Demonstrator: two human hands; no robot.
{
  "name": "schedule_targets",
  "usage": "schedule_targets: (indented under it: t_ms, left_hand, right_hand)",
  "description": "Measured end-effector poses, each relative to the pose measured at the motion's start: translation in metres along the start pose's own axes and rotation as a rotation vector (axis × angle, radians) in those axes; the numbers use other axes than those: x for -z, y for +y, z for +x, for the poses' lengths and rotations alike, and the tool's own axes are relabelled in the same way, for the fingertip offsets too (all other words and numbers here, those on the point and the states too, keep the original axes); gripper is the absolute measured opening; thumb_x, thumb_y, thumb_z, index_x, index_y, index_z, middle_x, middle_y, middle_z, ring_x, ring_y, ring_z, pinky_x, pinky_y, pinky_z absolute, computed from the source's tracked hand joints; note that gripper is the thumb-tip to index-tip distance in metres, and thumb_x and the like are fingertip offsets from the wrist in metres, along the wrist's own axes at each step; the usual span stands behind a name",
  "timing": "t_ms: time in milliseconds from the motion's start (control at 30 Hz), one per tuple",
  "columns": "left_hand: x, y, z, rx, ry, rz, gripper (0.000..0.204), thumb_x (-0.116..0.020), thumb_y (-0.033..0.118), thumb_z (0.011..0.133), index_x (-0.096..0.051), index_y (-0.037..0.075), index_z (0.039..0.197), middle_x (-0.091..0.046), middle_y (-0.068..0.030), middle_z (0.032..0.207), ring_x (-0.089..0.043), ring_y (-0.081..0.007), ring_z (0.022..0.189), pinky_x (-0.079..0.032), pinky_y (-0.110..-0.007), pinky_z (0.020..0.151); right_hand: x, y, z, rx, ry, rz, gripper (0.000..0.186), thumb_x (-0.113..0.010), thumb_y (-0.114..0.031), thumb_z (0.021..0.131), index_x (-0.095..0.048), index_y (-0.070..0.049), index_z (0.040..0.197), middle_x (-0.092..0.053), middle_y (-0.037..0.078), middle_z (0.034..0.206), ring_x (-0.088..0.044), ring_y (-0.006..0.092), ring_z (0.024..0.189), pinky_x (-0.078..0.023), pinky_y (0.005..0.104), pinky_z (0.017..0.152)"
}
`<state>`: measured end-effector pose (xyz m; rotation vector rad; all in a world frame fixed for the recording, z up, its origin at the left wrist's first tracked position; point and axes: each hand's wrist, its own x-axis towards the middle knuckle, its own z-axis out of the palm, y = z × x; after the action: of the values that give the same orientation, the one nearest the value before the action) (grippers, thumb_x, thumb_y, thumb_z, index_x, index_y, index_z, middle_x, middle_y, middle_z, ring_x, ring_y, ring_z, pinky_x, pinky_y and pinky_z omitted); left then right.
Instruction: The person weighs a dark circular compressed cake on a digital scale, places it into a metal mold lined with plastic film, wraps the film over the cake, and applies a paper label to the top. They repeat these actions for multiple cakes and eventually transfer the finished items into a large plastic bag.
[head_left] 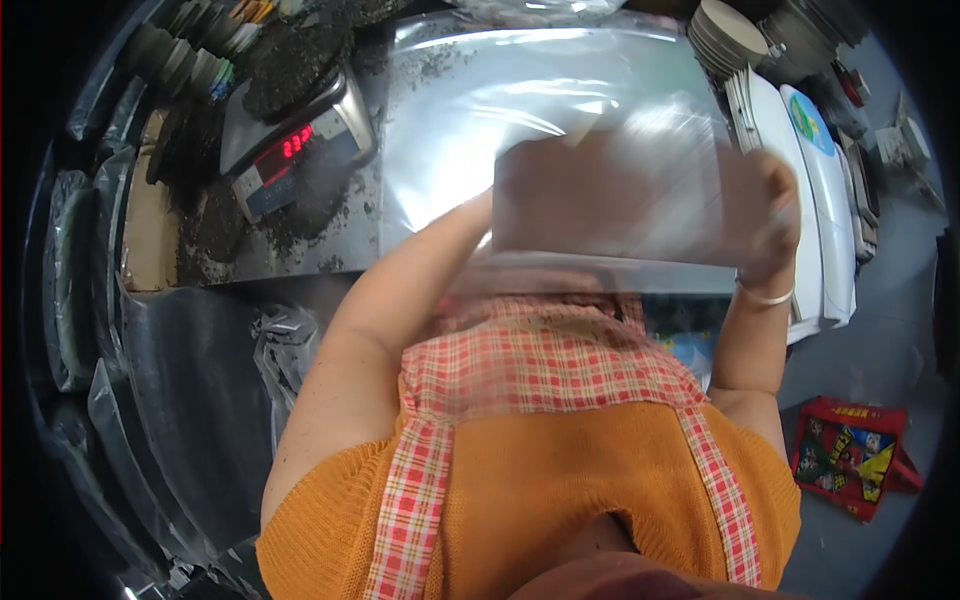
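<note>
A flat, brown, rectangular sheet is held up in front of me, blurred by motion. Part of its surface shines like clear film. My right hand is closed on its right edge, the fingers smeared. My left forearm runs up behind the sheet's left side, so the left hand and its fingers are hidden. Beneath and beyond lies glossy clear plastic on the metal worktop. To the left, a digital scale with a lit red display carries a dark, crumbly flat mass.
Dark crumbs litter the worktop around the scale. White flat packages stand along the right edge, with a stack of round pale discs behind them. A red printed bag lies low at the right. Dark plastic-wrapped stacks line the left.
</note>
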<state>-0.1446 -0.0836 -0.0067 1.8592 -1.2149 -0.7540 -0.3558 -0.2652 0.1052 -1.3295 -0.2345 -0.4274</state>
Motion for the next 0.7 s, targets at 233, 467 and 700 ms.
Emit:
schedule_targets:
  t_ms: [233, 467, 700]
  left_hand:
    - [0.042, 0.037, -0.037, -0.344, 0.088, -0.019, 0.013, -0.054, 0.014, 0.082, -0.062, 0.006, 0.089, -0.061, -0.0087, 0.079, -0.059, -0.0228, 0.074, -0.047, -0.032, 0.068]
    - [0.087, -0.004, 0.009, 0.035, -0.231, -0.044, 0.032, -0.062, 0.030, 0.082, -0.064, 0.004, 0.101, -0.064, -0.0103, 0.096, -0.060, -0.0205, 0.087, -0.046, -0.033, 0.080]
    - [0.301, -0.138, 0.207, 0.027, 0.747, 1.083, 0.049, -0.066, 0.032, 0.077, -0.053, 0.010, 0.120, -0.056, -0.0157, 0.115, -0.055, -0.0311, 0.105, -0.043, -0.038, 0.089]
  right_hand:
    - [0.019, 0.098, 0.016, 0.052, -0.238, -1.247, 0.025, -0.071, -0.012, 0.068, -0.058, -0.004, 0.088, -0.058, 0.012, 0.094, -0.055, 0.0251, 0.092, -0.039, 0.0372, 0.090]
    - [0.278, 0.061, 0.049, -0.087, 0.630, -1.785, 0.032, -0.056, -0.020, 0.085, -0.057, -0.008, 0.115, -0.060, 0.010, 0.112, -0.057, 0.0262, 0.104, -0.043, 0.0307, 0.088]
    - [0.365, 0.096, 0.145, -0.349, 0.455, -2.097, 0.037, -0.058, -0.024, 0.084, -0.054, -0.013, 0.120, -0.053, 0.012, 0.122, -0.051, 0.0286, 0.111, -0.042, 0.0351, 0.090]
